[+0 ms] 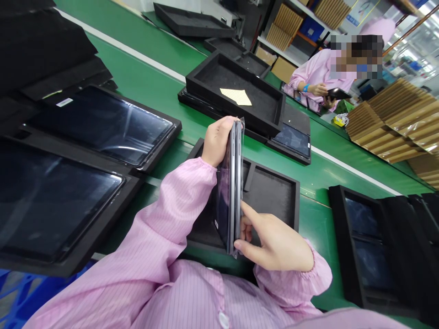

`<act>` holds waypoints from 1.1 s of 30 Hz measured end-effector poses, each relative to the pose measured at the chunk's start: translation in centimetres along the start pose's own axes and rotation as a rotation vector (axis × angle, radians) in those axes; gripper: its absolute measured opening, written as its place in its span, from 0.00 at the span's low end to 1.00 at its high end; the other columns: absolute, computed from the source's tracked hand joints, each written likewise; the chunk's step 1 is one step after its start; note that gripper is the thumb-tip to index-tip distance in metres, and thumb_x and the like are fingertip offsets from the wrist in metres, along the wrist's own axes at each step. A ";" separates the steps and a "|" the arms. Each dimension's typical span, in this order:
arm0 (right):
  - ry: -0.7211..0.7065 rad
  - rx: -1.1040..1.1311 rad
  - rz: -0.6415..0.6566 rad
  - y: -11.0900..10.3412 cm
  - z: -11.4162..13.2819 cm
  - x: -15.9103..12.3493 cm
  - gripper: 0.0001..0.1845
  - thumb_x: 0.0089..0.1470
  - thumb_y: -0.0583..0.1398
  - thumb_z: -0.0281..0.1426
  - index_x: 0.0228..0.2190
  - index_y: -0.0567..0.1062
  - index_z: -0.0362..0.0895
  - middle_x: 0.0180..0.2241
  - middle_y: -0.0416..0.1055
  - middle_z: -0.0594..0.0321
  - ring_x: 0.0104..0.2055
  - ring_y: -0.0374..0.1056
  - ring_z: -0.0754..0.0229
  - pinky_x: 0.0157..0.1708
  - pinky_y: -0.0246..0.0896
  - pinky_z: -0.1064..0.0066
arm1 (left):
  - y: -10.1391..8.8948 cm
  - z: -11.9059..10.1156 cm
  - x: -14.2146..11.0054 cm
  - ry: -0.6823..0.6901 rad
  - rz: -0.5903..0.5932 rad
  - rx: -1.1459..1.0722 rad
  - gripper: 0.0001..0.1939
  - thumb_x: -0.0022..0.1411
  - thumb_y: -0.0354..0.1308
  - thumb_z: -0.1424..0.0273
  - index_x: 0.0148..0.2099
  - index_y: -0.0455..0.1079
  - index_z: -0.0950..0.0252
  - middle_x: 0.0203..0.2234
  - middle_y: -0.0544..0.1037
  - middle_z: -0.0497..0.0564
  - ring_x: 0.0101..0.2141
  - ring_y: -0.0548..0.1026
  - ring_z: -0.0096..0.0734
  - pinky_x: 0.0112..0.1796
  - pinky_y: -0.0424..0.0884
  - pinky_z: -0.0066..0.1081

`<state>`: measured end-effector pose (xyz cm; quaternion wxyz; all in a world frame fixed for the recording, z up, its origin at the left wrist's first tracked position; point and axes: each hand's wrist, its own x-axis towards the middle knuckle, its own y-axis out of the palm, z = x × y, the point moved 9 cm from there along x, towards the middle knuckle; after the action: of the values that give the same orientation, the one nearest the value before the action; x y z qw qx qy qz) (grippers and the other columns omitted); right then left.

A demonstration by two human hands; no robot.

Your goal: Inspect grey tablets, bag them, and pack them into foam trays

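Observation:
Two thin tablets (232, 192) stand edge-on, side by side, in front of my chest, with clear plastic film showing along their right side. My left hand (216, 140) is closed around their far end. At the near end, my right hand (272, 240) pinches the right-hand side, thumb low and forefinger extended along the back. The left tablet's dark screen faces left and bears a small white label near the bottom. Directly beneath lies a black foam tray (274, 196) with divided compartments, partly hidden by the tablets and my arms.
Film-covered tablets (113, 121) lie in black foam trays on the left. Stacked trays (206, 77), one holding a yellow paper (236, 96), stand ahead on the green bench (318, 173). More trays (338, 237) are at right. A co-worker (317, 68) holds a dark device across the bench.

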<state>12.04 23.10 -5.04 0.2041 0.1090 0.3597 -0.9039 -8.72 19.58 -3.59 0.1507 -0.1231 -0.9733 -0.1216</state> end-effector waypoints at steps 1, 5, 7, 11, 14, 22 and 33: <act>0.006 -0.004 -0.005 -0.1 0.0 0.0 0.43 0.56 0.57 0.32 0.68 0.50 0.38 0.33 0.77 0.61 0.31 0.70 0.57 0.35 0.67 0.65 | 0.0 0.0 0.0 -0.003 -0.002 0.003 0.19 0.69 0.51 0.62 0.26 0.69 0.62 0.24 0.75 0.48 0.32 0.76 0.31 0.37 0.71 0.28; 0.027 -0.014 -0.049 -0.8 0.1 0.0 0.39 0.54 0.58 0.32 0.66 0.58 0.38 0.32 0.78 0.61 0.30 0.71 0.57 0.35 0.67 0.66 | 0.2 -0.1 -0.1 0.030 0.022 0.010 0.19 0.68 0.49 0.61 0.27 0.69 0.63 0.25 0.75 0.48 0.31 0.75 0.31 0.37 0.71 0.28; 0.016 -0.001 -0.059 -1.0 0.2 0.0 0.35 0.55 0.58 0.33 0.63 0.62 0.37 0.32 0.78 0.60 0.30 0.71 0.57 0.34 0.67 0.66 | 0.3 -0.4 -0.1 0.066 0.038 0.010 0.18 0.67 0.48 0.61 0.27 0.69 0.62 0.25 0.75 0.49 0.30 0.75 0.31 0.37 0.71 0.28; -0.002 0.019 -0.062 -1.1 0.5 -0.1 0.30 0.57 0.59 0.34 0.59 0.66 0.36 0.31 0.78 0.60 0.30 0.72 0.57 0.35 0.67 0.66 | 0.5 -1.0 -0.3 0.111 0.063 0.035 0.18 0.64 0.47 0.59 0.27 0.67 0.62 0.24 0.74 0.49 0.29 0.73 0.31 0.34 0.71 0.29; 0.007 0.017 -0.081 -1.2 0.4 -0.3 0.28 0.57 0.59 0.34 0.57 0.69 0.36 0.31 0.78 0.59 0.31 0.73 0.56 0.35 0.67 0.66 | 0.7 -1.4 -0.5 0.127 0.072 0.054 0.18 0.63 0.46 0.58 0.27 0.67 0.62 0.23 0.73 0.50 0.28 0.72 0.32 0.32 0.71 0.30; 0.013 -0.016 -0.146 -1.5 0.2 -0.6 0.28 0.57 0.62 0.35 0.57 0.71 0.36 0.32 0.79 0.59 0.33 0.74 0.55 0.37 0.68 0.65 | 1.0 -2.4 -1.0 0.181 0.098 0.046 0.18 0.62 0.46 0.59 0.26 0.67 0.62 0.23 0.74 0.50 0.26 0.72 0.31 0.31 0.70 0.30; 0.007 -0.028 -0.177 -1.7 0.2 -0.8 0.27 0.56 0.64 0.34 0.55 0.73 0.35 0.31 0.79 0.59 0.32 0.75 0.55 0.36 0.68 0.65 | 1.7 -3.8 -2.0 0.202 0.151 0.022 0.17 0.62 0.47 0.60 0.27 0.68 0.62 0.22 0.74 0.50 0.25 0.71 0.31 0.30 0.69 0.32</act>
<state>11.95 24.32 -3.64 0.1235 0.0771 0.3813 -0.9129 -5.40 19.68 -0.38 0.2581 -0.1816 -0.9424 -0.1110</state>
